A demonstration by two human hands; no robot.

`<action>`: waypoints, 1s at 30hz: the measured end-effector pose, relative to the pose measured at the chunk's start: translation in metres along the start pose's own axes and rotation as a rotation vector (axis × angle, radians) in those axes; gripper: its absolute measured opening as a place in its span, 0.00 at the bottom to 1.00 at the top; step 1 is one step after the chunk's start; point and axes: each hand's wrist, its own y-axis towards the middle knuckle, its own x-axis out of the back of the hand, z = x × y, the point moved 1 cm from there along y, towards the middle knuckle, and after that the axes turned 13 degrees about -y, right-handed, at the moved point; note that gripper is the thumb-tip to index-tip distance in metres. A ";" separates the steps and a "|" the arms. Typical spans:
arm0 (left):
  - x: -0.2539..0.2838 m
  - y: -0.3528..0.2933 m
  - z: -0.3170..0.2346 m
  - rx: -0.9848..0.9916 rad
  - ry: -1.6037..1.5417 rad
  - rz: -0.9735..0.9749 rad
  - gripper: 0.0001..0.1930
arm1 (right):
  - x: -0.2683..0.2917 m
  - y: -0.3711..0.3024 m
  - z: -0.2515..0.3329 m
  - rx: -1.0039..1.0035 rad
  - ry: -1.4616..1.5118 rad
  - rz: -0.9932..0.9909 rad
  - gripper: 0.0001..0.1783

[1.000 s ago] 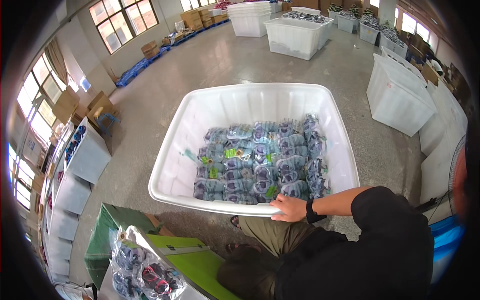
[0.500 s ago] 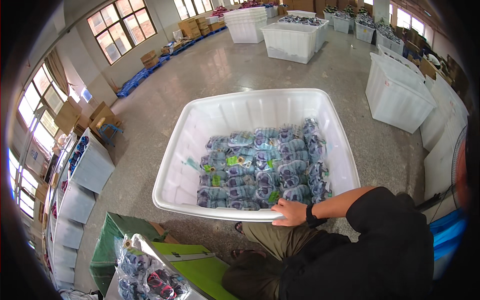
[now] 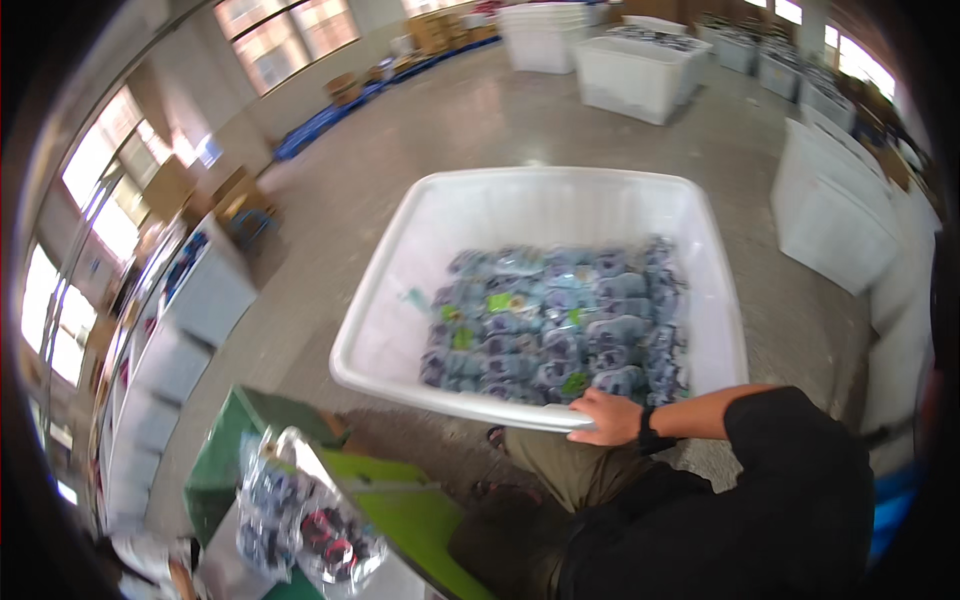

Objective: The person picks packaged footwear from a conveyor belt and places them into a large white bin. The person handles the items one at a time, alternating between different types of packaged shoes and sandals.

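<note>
My right hand point(image 3: 607, 417) holds the near rim of a large white plastic bin point(image 3: 470, 404), its fingers curled over the edge and a dark band at the wrist. Inside the bin, bagged shoes point(image 3: 560, 320) in grey-blue and purple lie in tight rows, several with bright green tags. My left hand does not show. Lower left, clear bags of shoes point(image 3: 335, 540), some grey-blue and some dark with red, rest on a light surface beside a lime-green panel point(image 3: 400, 500).
A green box point(image 3: 225, 440) stands at the near left. White bins point(image 3: 205, 285) line the left side, and others point(image 3: 835, 215) stand at the right and far back point(image 3: 630, 80). Another person's arm point(image 3: 182, 578) reaches in at the bottom left corner. Blue pallets point(image 3: 330, 125) run along the far wall.
The whole view has swung, so the bin and surroundings sit further right. My right hand keeps its hold on the rim. Another person's arm has come into view at the bottom left.
</note>
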 end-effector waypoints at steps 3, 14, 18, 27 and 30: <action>0.011 0.001 0.000 0.031 0.037 0.027 0.16 | 0.000 0.004 0.002 0.037 -0.016 -0.037 0.37; 0.023 0.004 -0.016 0.014 -0.091 0.089 0.14 | -0.008 0.011 -0.005 0.247 -0.049 -0.147 0.23; 0.049 0.014 -0.033 0.098 -0.196 0.126 0.16 | -0.015 0.015 -0.012 0.233 -0.069 -0.117 0.22; 0.216 0.113 -0.089 -0.463 0.990 -0.328 0.33 | -0.016 0.013 -0.011 0.172 -0.041 -0.102 0.21; 0.263 0.146 -0.107 -0.504 1.221 -0.559 0.37 | -0.016 0.013 -0.009 0.169 -0.074 -0.095 0.21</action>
